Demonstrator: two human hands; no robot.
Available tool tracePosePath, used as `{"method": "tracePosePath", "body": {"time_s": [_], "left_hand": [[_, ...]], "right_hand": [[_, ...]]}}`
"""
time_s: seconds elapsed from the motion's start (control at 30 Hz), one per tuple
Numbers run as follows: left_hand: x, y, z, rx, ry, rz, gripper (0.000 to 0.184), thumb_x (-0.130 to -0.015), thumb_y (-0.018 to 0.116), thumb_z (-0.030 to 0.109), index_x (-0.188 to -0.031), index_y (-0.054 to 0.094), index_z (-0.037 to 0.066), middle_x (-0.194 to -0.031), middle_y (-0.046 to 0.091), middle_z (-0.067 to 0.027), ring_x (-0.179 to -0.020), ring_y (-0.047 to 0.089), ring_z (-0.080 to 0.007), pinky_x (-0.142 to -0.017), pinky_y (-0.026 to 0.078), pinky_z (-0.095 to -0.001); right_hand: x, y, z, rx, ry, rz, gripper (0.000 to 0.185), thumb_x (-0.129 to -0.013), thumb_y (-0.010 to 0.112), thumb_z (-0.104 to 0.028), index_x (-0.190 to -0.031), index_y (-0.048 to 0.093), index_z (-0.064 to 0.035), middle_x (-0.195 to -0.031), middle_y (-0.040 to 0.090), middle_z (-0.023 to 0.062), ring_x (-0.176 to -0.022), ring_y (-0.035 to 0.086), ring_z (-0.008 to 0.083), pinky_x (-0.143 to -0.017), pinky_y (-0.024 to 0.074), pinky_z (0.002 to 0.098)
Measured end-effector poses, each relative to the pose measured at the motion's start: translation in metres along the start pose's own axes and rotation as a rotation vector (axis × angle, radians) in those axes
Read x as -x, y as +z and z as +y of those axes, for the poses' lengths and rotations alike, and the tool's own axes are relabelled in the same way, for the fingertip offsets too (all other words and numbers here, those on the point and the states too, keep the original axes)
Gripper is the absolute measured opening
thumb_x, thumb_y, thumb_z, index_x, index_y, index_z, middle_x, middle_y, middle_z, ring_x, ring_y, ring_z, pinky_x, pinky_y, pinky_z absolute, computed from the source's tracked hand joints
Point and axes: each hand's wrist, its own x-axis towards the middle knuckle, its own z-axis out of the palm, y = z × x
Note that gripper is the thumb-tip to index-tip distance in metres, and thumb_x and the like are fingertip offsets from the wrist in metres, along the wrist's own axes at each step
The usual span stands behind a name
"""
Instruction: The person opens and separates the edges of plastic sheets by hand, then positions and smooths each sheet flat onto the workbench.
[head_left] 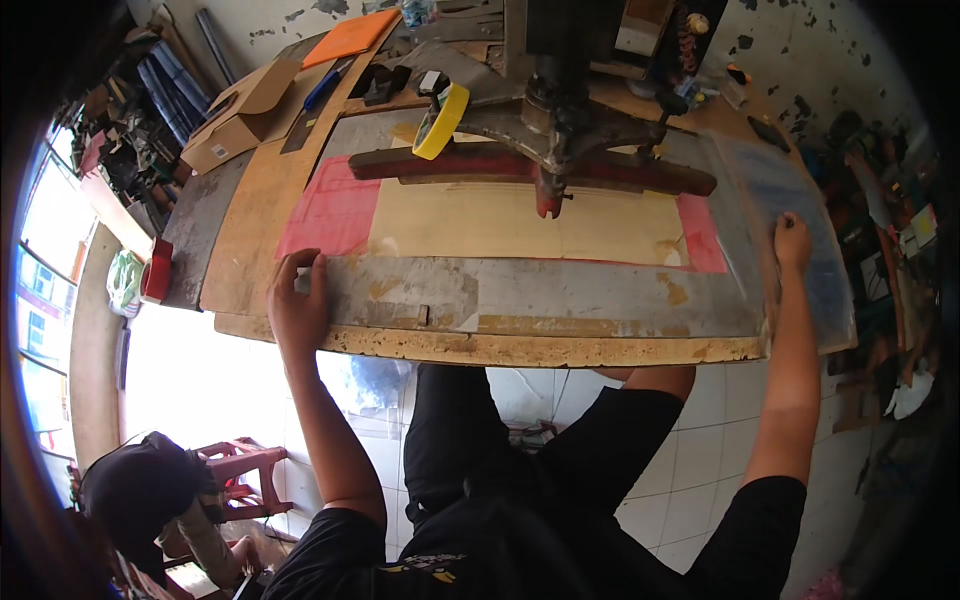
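Observation:
My left hand (300, 285) is at the near left of the worktable, its curled fingers at the lower left corner of a pink sheet (328, 212); whether they pinch it is unclear. My right hand (792, 240) is closed over the bluish translucent sheet (790, 190) on the right, holding something small and dark that I cannot make out. Between my hands lies a long cream panel (520, 228) with pink at both ends, on a worn grey board (560, 290). Above it stands a dark metal press (548, 150) with a red crossbar. A yellow tape roll (442, 121) hangs on its left side.
An open cardboard box (240, 118), a blue cutter (322, 90) and an orange sheet (352, 37) lie at the back left. Red tape (157, 270) sits at the left edge. Another person in a dark cap (145, 490) is at the lower left, near a red stool (245, 475).

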Motion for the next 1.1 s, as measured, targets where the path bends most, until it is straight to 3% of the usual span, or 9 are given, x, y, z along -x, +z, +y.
{"method": "tracePosePath", "body": {"time_s": [0.13,0.33,0.4,0.43,0.5,0.73,0.8,0.9,1.1], "left_hand": [[0.001,0.002,-0.004,0.006,-0.087,-0.010,0.021,-0.099,0.069,0.021,-0.111,0.073,0.003,-0.108,0.074,-0.0133,-0.103,0.070,-0.0289,-0.091,0.052,-0.0395],[0.002,0.004,-0.001,0.023,-0.010,0.004,0.020,-0.100,0.068,0.020,-0.109,0.074,0.003,-0.104,0.074,-0.0130,-0.098,0.069,-0.0295,-0.090,0.052,-0.0397],[0.000,0.001,0.002,-0.036,-0.055,0.007,0.022,-0.101,0.067,0.022,-0.109,0.073,0.003,-0.104,0.075,-0.0128,-0.098,0.069,-0.0304,-0.090,0.052,-0.0408],[-0.001,0.000,0.003,-0.027,-0.043,0.008,0.022,-0.101,0.067,0.022,-0.109,0.073,0.003,-0.104,0.075,-0.0128,-0.098,0.069,-0.0304,-0.090,0.052,-0.0408],[0.000,0.000,0.004,-0.020,-0.065,0.008,0.024,-0.101,0.066,0.024,-0.110,0.073,0.002,-0.105,0.075,-0.0129,-0.098,0.069,-0.0307,-0.091,0.052,-0.0415],[0.000,-0.002,0.006,-0.025,-0.031,-0.017,0.023,-0.102,0.065,0.023,-0.108,0.072,0.002,-0.107,0.074,-0.0130,-0.101,0.068,-0.0315,-0.092,0.051,-0.0417],[0.001,-0.002,0.005,-0.032,-0.033,-0.020,0.023,-0.102,0.065,0.023,-0.108,0.072,0.002,-0.107,0.073,-0.0131,-0.101,0.068,-0.0316,-0.092,0.051,-0.0418],[0.001,-0.001,0.005,-0.041,-0.031,-0.022,0.024,-0.102,0.064,0.024,-0.110,0.072,0.002,-0.106,0.073,-0.0134,-0.101,0.067,-0.0317,-0.092,0.051,-0.0420],[0.001,0.001,0.001,-0.020,-0.056,-0.008,0.026,-0.103,0.063,0.026,-0.113,0.071,0.002,-0.105,0.073,-0.0138,-0.101,0.067,-0.0314,-0.092,0.050,-0.0426]], "right_hand": [[0.008,-0.017,-0.017,0.058,0.061,-0.035,0.038,-0.098,0.063,-0.035,-0.123,0.075,-0.0082,-0.126,0.073,0.0159,-0.119,0.067,0.0390,-0.101,0.0523,0.0453],[-0.016,0.000,0.019,-0.073,0.069,-0.014,0.041,-0.098,0.065,-0.038,-0.122,0.076,-0.0067,-0.128,0.072,0.0180,-0.123,0.066,0.0350,-0.105,0.0500,0.0417],[-0.028,0.002,0.033,-0.552,0.178,-0.165,0.043,-0.100,0.064,-0.036,-0.125,0.073,-0.0021,-0.128,0.072,0.0183,-0.122,0.067,0.0312,-0.109,0.0472,0.0395],[-0.035,0.003,0.049,-0.555,0.186,-0.151,0.043,-0.100,0.064,-0.036,-0.125,0.073,-0.0021,-0.128,0.072,0.0183,-0.122,0.067,0.0312,-0.109,0.0472,0.0395],[-0.042,-0.014,0.073,-1.125,0.142,-0.387,0.048,-0.102,0.063,-0.038,-0.129,0.070,0.0008,-0.130,0.072,0.0160,-0.123,0.066,0.0283,-0.112,0.0440,0.0391],[0.039,-0.065,0.090,-0.593,-0.020,-0.206,0.055,-0.104,0.062,-0.041,-0.143,0.061,-0.0019,-0.146,0.062,0.0158,-0.143,0.052,0.0281,-0.121,0.0355,0.0401],[0.075,-0.069,0.086,-0.155,-0.063,-0.131,0.055,-0.103,0.065,-0.036,-0.145,0.059,-0.0010,-0.150,0.059,0.0188,-0.145,0.050,0.0323,-0.120,0.0372,0.0399],[0.079,-0.069,0.102,-0.289,-0.120,-0.106,0.056,-0.101,0.068,-0.037,-0.144,0.061,-0.0017,-0.153,0.057,0.0191,-0.143,0.052,0.0365,-0.117,0.0407,0.0391],[0.069,-0.084,0.098,-0.168,-0.135,-0.117,0.048,-0.098,0.071,-0.036,-0.130,0.071,-0.0019,-0.142,0.065,0.0172,-0.132,0.061,0.0355,-0.110,0.0471,0.0390]]}}
